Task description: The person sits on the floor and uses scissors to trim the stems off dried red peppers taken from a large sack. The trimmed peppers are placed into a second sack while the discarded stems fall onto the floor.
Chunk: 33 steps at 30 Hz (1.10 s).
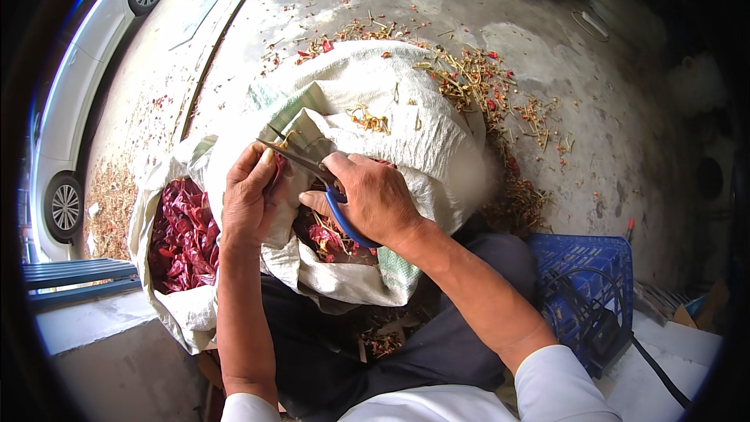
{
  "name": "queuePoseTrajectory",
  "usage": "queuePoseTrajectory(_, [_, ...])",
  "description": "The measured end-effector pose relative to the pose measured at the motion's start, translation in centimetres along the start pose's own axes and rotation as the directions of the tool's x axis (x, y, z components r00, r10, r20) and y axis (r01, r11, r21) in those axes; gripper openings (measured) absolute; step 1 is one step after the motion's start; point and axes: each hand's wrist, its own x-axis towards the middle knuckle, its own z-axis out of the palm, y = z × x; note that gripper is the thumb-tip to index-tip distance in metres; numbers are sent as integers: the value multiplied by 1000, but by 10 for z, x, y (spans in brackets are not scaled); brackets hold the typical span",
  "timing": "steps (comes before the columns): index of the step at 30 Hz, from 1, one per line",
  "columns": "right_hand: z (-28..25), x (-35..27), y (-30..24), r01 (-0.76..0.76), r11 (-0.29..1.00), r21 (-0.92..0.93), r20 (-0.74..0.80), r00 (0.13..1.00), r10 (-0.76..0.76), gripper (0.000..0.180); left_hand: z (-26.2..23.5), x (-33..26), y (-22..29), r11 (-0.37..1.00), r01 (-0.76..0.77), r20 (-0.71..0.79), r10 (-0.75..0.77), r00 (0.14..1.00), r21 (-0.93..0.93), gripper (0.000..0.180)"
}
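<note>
Scissors (312, 168) in right hand (375, 199)

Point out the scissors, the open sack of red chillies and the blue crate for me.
scissors (341, 215): head view, on the blue handle loop.
sack of red chillies (183, 238): head view, on the chillies inside.
blue crate (582, 266): head view, on its top face.

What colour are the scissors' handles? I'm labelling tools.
Blue, seen in the head view: the scissors sit in the right hand.

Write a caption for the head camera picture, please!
Right hand snips a red chili held by left hand with scissors.
</note>
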Motion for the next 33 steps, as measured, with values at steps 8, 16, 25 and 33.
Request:
queuePoseTrajectory(8, [-8, 3, 0, -30, 997, 67, 60, 998, 26, 42, 7, -2, 2, 919, -80, -33, 100, 994, 387, 20])
queuePoseTrajectory(16, [-7, -2, -3, -185, 952, 245, 177, 974, 143, 42, 16, -1, 0, 271, -301, 181, 392, 902, 914, 17])
queuePoseTrajectory(25, [-13, -13, -7, -662, -7, 750, 660, 749, -56, 40, 11, -8, 5, 880, -194, 93, 171, 981, 433, 20])
queuePoseTrajectory(33, [-6, -8, -7, -467, 268, 843, 491, 871, -27, 43, 12, -3, 0, 969, -218, 75, 210, 975, 114, 20])
